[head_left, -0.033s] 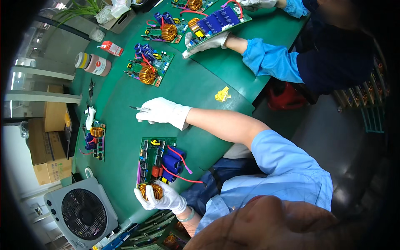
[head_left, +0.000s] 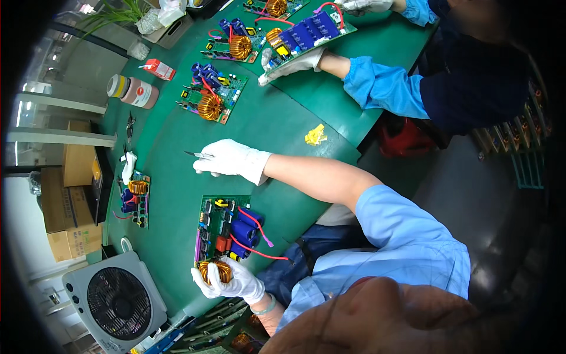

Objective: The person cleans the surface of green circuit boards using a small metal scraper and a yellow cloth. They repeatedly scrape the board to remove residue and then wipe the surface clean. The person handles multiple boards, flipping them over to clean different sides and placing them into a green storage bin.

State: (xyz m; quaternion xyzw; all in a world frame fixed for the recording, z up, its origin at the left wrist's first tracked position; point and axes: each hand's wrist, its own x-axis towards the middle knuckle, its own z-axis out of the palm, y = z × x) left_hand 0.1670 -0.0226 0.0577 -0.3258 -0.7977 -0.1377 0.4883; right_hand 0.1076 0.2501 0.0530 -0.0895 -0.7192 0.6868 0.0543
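My left hand point(head_left: 236, 282), in a white glove, curls its fingers around the copper-wound coil point(head_left: 213, 272) at the near end of a green circuit board point(head_left: 213, 227). The board carries blue cylindrical capacitors point(head_left: 244, 229), and loose red wires point(head_left: 259, 252) stick out from its side. Farther up, over the green table point(head_left: 177, 177), my gloved right hand point(head_left: 231, 159) is closed on a slim pointed metal tool point(head_left: 199, 155), its tip facing left. The tool's other end is hidden in the glove, so its exact kind is unclear. A gap separates it from the board.
A co-worker's gloved hands point(head_left: 292, 66) hold another circuit board point(head_left: 309, 35) at upper right. More boards point(head_left: 211, 91) lie beyond my right hand and one point(head_left: 137, 200) at left. Pliers point(head_left: 130, 124), a jar point(head_left: 140, 93), a drink carton point(head_left: 159, 69), yellow scraps point(head_left: 315, 135) and a fan point(head_left: 121, 301) stand around.
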